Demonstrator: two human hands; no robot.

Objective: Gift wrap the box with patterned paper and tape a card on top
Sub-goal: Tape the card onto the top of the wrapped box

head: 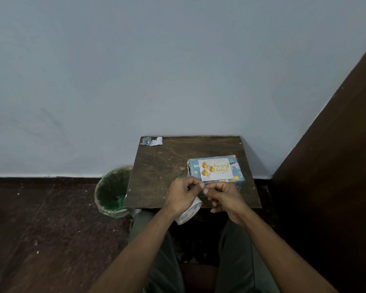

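The left hand (183, 194) grips a white tape roll (188, 213); the roll hangs under the palm, with printed lettering visible on its rim. The thumb and forefinger of this hand are curled and meet the fingertips of the right hand (225, 199) at a single point between the two hands. The right hand is curled, its thumb and forefinger pinching at that same point; the tape end itself is too small to make out, so whether a strip is drawn out between the fingers cannot be told. Both hands hover above the near edge of the table (163, 176). The box (237, 178), wrapped in blue patterned paper, sits on the table just beyond the right hand, and the fingertips overlap its near edge in the view. A white card (217, 169) with three orange ornaments and gold script lies flat on top of the box, its text facing away from the person. A paper scrap (152, 141) lies at the far corner of the table, well beyond the left hand. A green-lined bin (112, 193) stands on the floor to the left of the left hand, beside the table.
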